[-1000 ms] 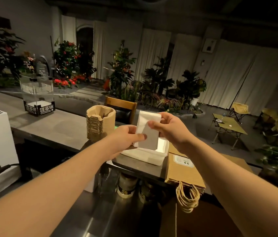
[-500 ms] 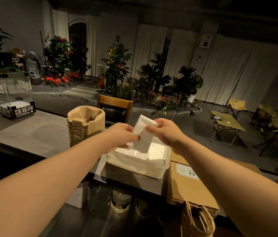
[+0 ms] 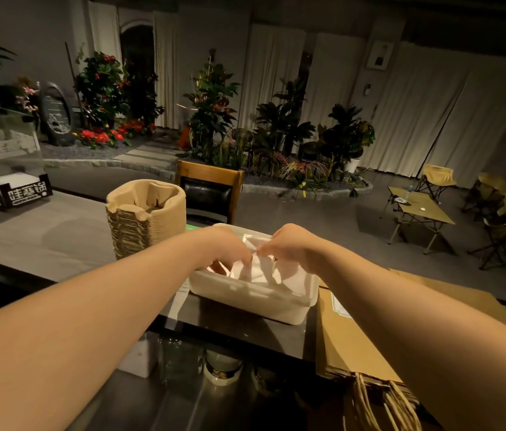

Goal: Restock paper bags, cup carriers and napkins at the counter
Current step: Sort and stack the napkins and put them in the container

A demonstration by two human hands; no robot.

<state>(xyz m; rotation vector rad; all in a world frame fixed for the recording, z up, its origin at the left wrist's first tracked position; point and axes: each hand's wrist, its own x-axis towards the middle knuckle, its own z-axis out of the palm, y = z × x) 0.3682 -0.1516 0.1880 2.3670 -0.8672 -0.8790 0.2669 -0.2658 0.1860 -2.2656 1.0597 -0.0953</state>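
- Both hands have dropped from above into the white napkin box (image 3: 247, 293), carrying the napkins (image 3: 261, 269) down.
- Left hand (image 3: 223, 248) and right hand (image 3: 292, 245) pinch them inside.
- Box stands between cup carriers (image 3: 146, 219) and paper bags (image 3: 366, 331); napkin restock looks nearly done.

napkins (image 3: 264, 269): soft white paper, creased | tub (image 3: 245, 293): smooth translucent white plastic | cup carriers (image 3: 144, 219): rough matt moulded pulp (egg-carton look) | paper bags (image 3: 366, 331): matt brown kraft paper, twisted paper-cord handles | counter (image 3: 43, 241): matt grey | lower worktop (image 3: 152, 405): glossy metal | chair (image 3: 209, 175): wood frame, shiny dark padding
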